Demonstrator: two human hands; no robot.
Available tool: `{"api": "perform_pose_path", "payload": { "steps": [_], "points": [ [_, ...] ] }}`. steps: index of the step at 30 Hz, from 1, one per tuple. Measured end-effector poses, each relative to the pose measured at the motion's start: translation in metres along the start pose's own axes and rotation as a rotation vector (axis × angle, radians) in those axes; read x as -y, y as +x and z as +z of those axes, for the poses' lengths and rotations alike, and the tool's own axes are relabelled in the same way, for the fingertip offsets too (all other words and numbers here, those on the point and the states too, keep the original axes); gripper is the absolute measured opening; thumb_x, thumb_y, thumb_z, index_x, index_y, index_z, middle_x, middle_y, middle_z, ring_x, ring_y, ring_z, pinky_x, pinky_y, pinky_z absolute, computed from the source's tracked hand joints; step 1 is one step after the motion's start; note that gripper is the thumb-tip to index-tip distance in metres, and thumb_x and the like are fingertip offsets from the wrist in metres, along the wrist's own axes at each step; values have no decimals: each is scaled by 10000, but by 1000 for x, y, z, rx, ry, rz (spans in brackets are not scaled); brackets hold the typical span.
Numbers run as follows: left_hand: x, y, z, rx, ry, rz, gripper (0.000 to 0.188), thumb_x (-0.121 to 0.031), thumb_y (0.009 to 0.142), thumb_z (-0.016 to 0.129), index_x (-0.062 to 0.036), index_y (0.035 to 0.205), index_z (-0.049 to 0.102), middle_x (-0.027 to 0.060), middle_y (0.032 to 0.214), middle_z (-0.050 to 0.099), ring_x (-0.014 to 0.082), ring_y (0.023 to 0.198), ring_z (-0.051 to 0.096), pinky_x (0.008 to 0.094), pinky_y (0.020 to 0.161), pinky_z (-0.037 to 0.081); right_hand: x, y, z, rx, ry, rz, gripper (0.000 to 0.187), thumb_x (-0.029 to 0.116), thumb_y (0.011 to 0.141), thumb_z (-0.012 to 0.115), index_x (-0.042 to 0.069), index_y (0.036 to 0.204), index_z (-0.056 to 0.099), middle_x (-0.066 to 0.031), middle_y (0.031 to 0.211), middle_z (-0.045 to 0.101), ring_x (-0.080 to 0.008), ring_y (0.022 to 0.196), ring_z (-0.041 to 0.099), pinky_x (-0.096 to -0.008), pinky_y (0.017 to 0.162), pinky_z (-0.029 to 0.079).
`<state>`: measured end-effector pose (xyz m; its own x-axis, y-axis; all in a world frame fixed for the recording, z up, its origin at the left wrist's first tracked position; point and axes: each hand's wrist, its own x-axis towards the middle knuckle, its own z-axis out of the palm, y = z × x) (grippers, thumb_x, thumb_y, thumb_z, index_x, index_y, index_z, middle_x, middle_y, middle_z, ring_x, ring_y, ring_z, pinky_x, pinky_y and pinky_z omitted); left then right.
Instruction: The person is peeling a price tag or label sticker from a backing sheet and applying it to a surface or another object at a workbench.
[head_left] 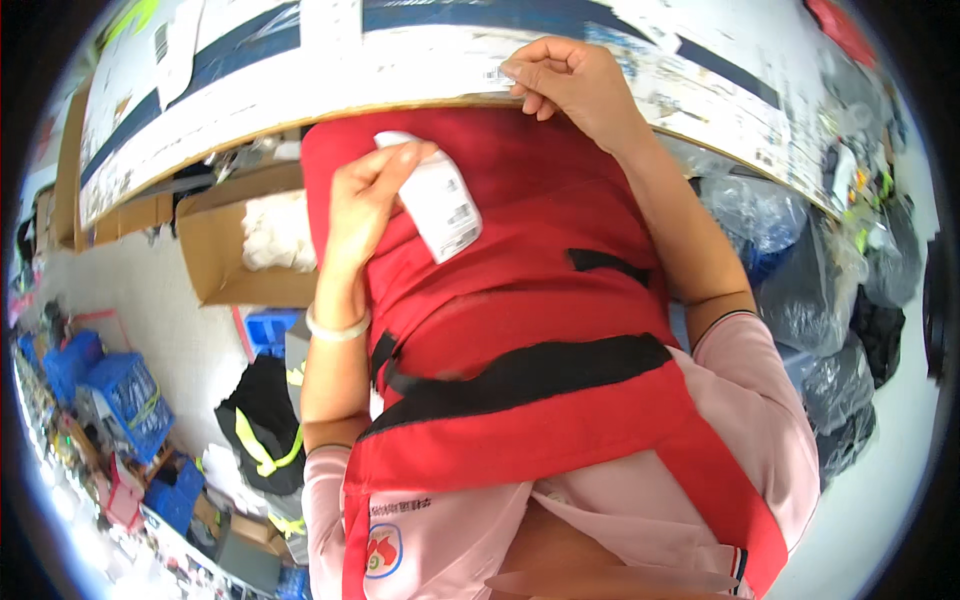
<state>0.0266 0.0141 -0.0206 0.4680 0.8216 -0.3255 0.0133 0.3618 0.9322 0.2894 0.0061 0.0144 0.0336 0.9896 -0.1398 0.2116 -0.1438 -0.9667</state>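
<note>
My left hand [368, 195] is closed in a pinch on the top of a strip of white labels [447, 215] printed with small barcodes. The strip hangs down over my red apron [540, 220]. Up at the near edge of the white-topped table [420, 60], my right hand [570, 85] pinches thumb against forefinger, its other fingers curled. A small white barcode label [493, 75] shows at those fingertips; against the white table its outline is hard to make out.
Under the table at left, an open cardboard box [215, 240] holds white material. Blue plastic crates [130, 395] stand further left, near a black bag [265, 420] with yellow-green ties. Clear and grey plastic bags [810, 290] crowd the right side. Dark blue bands cross the tabletop.
</note>
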Motion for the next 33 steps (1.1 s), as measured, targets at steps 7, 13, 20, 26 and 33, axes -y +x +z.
{"api": "perform_pose_path", "payload": {
  "steps": [7, 13, 20, 26, 33],
  "points": [
    [-10, -4, -3, 36, -257, -44, 362, -269, 966, 500, 40, 1105, 626, 103, 947, 672, 134, 815, 640, 261, 761, 518, -37, 10, -125, -487, -178, -72, 145, 175, 870, 646, 44, 917, 685, -12, 736, 649, -51, 613, 582, -178, 545, 467],
    [-18, -12, -3, 122, -97, -23, 283, -95, 893, 605, 6, 1157, 608, 32, 805, 658, 54, 597, 566, 183, 541, 469, -67, 23, -155, -553, -620, 164, 313, 366, 784, 724, 79, 729, 611, -21, 667, 624, -84, 613, 598, -230, 573, 484],
    [-13, -10, 0, 71, -118, -60, 224, -24, 879, 600, -27, 1097, 655, 8, 732, 635, 40, 535, 507, 175, 493, 404, -37, 7, -124, -557, -889, 19, 373, 441, 805, 672, 80, 899, 651, -9, 711, 624, -128, 625, 578, -265, 574, 445],
    [-6, -10, 0, 18, -151, 18, 201, -62, 896, 601, -20, 1082, 662, 23, 847, 663, 52, 653, 556, 182, 547, 428, 16, -34, 40, 411, -10, 201, 230, 281, 882, 625, 69, 962, 666, 14, 767, 633, -50, 612, 553, -181, 543, 442],
    [-12, -14, 0, 79, -187, 47, 245, -13, 839, 664, 43, 1076, 642, 101, 932, 680, 107, 816, 622, 220, 713, 509, 5, -30, 64, 358, 196, 217, 164, 179, 874, 652, 19, 909, 651, 1, 708, 605, -45, 600, 547, -177, 533, 432]
  ]
}}
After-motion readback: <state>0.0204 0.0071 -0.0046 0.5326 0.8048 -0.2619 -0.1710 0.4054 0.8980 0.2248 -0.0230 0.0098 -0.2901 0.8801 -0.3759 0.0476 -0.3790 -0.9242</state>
